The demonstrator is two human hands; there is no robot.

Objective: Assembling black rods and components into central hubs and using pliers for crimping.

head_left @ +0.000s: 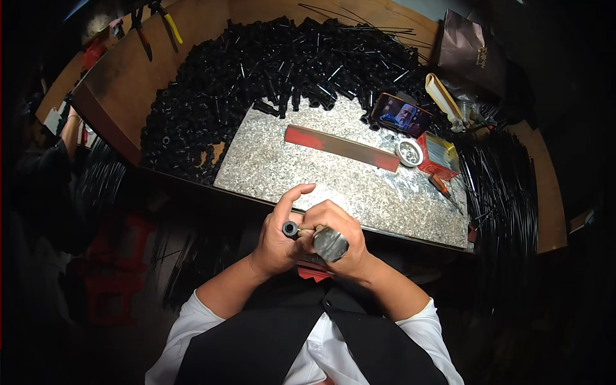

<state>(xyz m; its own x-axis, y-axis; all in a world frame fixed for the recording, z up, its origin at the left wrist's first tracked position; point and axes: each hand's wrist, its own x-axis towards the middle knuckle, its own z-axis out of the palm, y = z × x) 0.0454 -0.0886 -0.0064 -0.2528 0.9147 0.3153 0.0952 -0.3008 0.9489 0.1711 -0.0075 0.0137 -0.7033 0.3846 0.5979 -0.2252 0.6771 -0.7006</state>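
Note:
My left hand (277,239) holds a small black tube-shaped part (290,228) with its open end facing up, index finger raised above it. My right hand (338,240) grips a grey metal tool handle (330,243) whose thin brass-coloured tip points into the black part. Both hands are close together just in front of the near edge of a speckled stone slab (333,179), above my lap.
A big heap of black tube parts (256,70) rings the slab's far side. A long red-edged metal bar (343,147) lies on the slab. To the right sit a phone (402,115), a small white bowl (409,153), a screwdriver (443,189) and bundles of black rods (507,186). Pliers (168,24) lie far left.

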